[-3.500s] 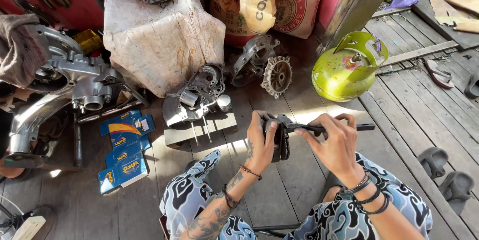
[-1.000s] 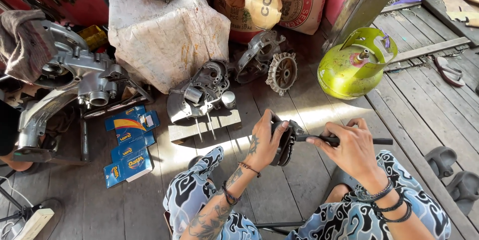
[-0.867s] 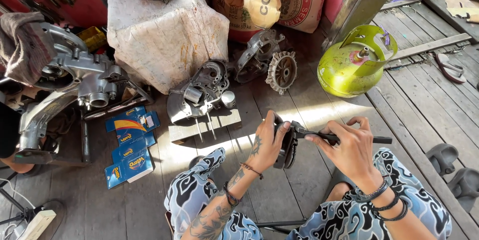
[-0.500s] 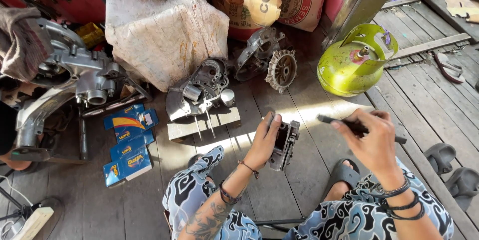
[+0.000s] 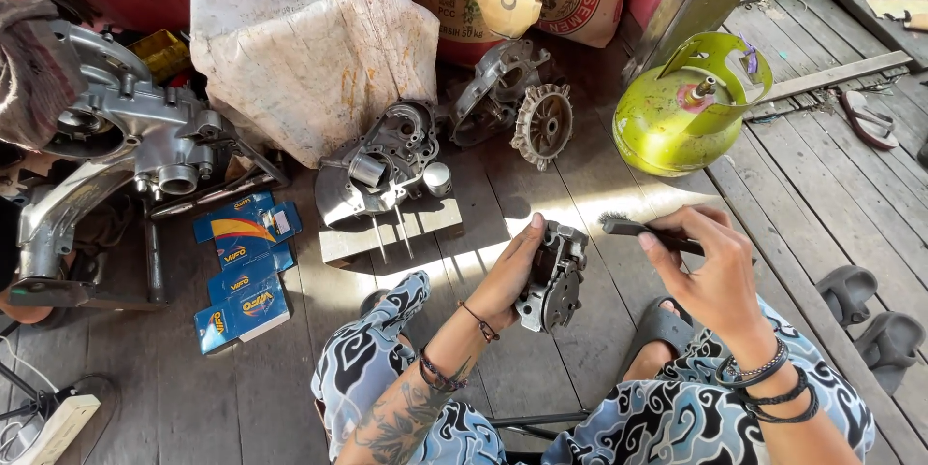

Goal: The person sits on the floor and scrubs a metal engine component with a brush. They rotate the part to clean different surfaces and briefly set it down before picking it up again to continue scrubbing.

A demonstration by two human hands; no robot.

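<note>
My left hand point(image 5: 515, 272) grips a small grey metal engine part point(image 5: 556, 276), held upright over the wooden floor between my knees. My right hand point(image 5: 710, 272) holds a dark-handled brush point(image 5: 638, 229) by its handle. The bristle end points left and sits a short way right of the engine part, apart from it.
A green gas cylinder point(image 5: 681, 107) lies on its side at the right. An open engine casing point(image 5: 382, 170) rests on a wooden block point(image 5: 391, 231). A finned round part point(image 5: 541, 125), blue boxes point(image 5: 242, 272), a large engine block point(image 5: 135, 136), a white sack point(image 5: 309, 40) and sandals point(image 5: 855, 296) lie around.
My right hand has drawn the brush away from the engine part and out to the right. My left hand has turned the part and lowered it slightly.
</note>
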